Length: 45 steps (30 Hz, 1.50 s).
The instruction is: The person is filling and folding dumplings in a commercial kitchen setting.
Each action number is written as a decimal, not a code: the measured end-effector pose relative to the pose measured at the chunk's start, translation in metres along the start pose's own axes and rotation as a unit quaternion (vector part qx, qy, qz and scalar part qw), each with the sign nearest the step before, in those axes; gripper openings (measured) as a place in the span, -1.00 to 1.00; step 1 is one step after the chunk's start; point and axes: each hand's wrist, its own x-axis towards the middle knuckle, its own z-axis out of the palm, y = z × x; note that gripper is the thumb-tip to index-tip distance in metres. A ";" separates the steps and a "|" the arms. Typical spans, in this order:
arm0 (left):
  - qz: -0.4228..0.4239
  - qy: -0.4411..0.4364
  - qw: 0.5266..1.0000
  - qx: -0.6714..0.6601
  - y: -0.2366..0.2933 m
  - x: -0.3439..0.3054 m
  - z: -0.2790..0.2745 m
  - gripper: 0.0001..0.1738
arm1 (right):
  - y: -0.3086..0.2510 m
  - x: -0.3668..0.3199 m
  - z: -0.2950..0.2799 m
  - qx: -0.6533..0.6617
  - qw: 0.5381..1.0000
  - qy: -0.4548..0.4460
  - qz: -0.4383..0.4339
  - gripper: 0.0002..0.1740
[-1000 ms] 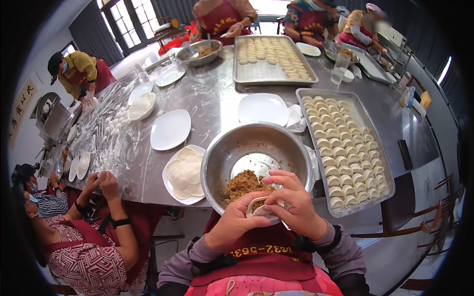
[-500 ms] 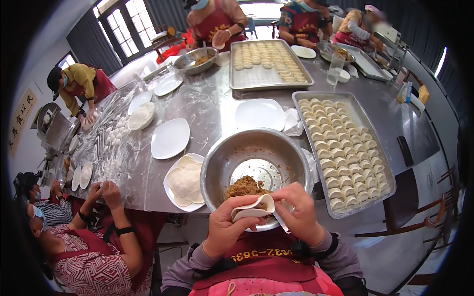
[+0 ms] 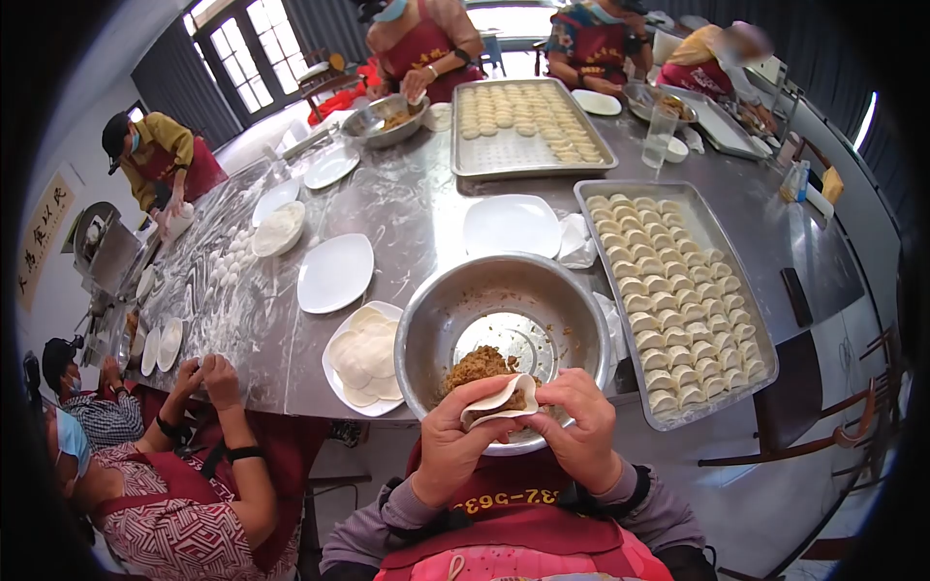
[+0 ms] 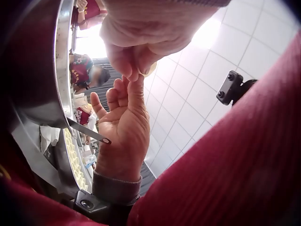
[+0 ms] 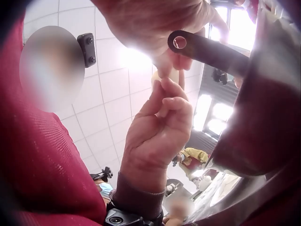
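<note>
A round dough wrapper (image 3: pixel 513 394), folded up around brown filling (image 3: pixel 497 414), is held over the near side of a steel bowl (image 3: pixel 414 334). My left hand (image 3: pixel 455 441) grips its left side with fingers behind and thumb in front. My right hand (image 3: pixel 583 426) pinches its right end between thumb and fingers. Inside the bowl lies a mound of brown filling (image 3: pixel 478 366). A flat metal handle (image 4: pixel 89 131) with a hole at its end juts over the bowl's rim in the left wrist view; in the head view my right hand hides it.
Left of the bowl stands a white plate of stacked wrappers (image 3: pixel 363 356). A tray (image 3: pixel 676 423) holds rows of finished dumplings to the right. White plates (image 3: pixel 335 274) and another dumpling tray (image 3: pixel 484 166) lie farther back. A seated person (image 3: pixel 184 484) works at the left.
The right hand has moved onto the wrapper's right end and pinches it. The wrapper has tipped to show its filling, and the handle seen earlier beneath it is now hidden in the head view.
</note>
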 end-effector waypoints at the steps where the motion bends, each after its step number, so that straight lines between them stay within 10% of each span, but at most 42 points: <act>1: -0.007 -0.002 1.000 -0.001 0.000 0.000 0.001 -0.50 | 0.002 0.000 0.000 -0.017 1.000 0.006 -0.021 -0.78; 8: -0.015 -0.005 1.000 0.002 -0.005 0.000 0.000 -0.55 | 0.007 -0.002 -0.004 -0.047 0.996 -0.017 -0.077 -0.77; 14: -0.003 -0.010 1.000 -0.013 -0.007 -0.001 0.001 -0.55 | -0.004 -0.004 0.000 0.064 0.995 0.015 0.073 -0.74; 23: -0.040 -0.015 0.998 -0.039 -0.008 0.000 0.001 -0.57 | 0.008 -0.005 -0.001 -0.007 0.997 0.008 -0.072 -0.76; 29: -0.054 -0.021 0.997 -0.059 -0.007 -0.003 -0.001 -0.58 | -0.012 -0.001 0.000 0.114 0.984 0.014 0.134 -0.80; 32: -0.053 -0.016 0.996 -0.065 -0.007 -0.001 0.000 -0.60 | 0.005 -0.008 0.001 0.044 0.999 -0.012 0.011 -0.77; 45: -0.136 -0.049 0.988 -0.050 0.001 -0.002 -0.002 -0.62 | 0.004 -0.009 -0.002 0.066 0.998 -0.020 -0.012 -0.80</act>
